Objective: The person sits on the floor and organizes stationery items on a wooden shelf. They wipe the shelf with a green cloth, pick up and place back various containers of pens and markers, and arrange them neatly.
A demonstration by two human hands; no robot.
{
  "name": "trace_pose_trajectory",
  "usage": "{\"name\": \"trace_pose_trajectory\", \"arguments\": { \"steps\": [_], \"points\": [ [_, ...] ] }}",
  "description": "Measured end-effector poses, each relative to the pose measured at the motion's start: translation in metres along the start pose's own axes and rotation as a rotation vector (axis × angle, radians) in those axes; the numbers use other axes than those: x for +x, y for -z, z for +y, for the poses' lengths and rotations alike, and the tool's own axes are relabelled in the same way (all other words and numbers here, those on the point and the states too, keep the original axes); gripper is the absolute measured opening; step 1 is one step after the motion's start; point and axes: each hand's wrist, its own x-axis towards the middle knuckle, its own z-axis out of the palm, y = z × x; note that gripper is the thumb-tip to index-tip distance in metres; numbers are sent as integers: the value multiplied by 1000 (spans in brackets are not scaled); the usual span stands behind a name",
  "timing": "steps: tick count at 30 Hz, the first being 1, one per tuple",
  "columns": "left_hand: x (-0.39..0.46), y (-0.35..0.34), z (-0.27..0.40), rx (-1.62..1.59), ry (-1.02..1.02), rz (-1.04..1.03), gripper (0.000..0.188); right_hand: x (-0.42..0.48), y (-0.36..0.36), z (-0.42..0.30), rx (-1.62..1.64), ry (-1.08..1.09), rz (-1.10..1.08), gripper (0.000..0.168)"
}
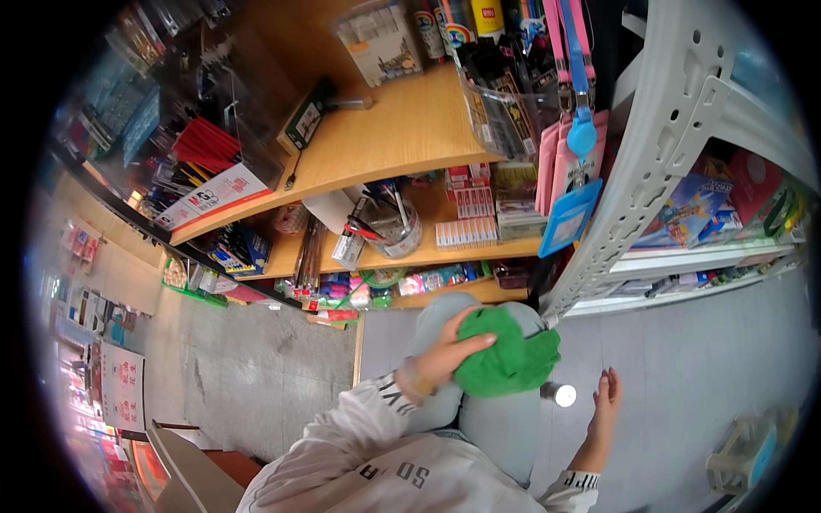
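Observation:
My left hand (444, 358) grips a crumpled green cloth (507, 359) above my knees, the thumb lying across its near side. My right hand (606, 399) hangs in the air over the grey floor (654, 359), its fingers stretched out and holding nothing. To the left of that hand, a small cylindrical container with a white top (564, 395) stands beside my leg. Before me rises a wooden shelf unit (410, 122) stocked with stationery. Its lower level bears a clear round tub (407, 238) with pens and stacked small boxes (467, 232).
A perforated white metal upright (654, 160) borders the shelf on the right. Blue badge holders (569, 218) and pink ones hang beside it on lanyards. A clear-sided pen display box (215, 195) sits at the left shelf edge. A small plastic stool (741, 452) stands at lower right.

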Motion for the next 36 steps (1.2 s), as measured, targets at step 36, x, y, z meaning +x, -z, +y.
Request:
{"name": "trace_pose_trajectory", "arguments": {
  "steps": [36],
  "points": [
    [190,111,34,1347,-452,717,69,44,5,202,-1031,-223,150,77]
  ]
}}
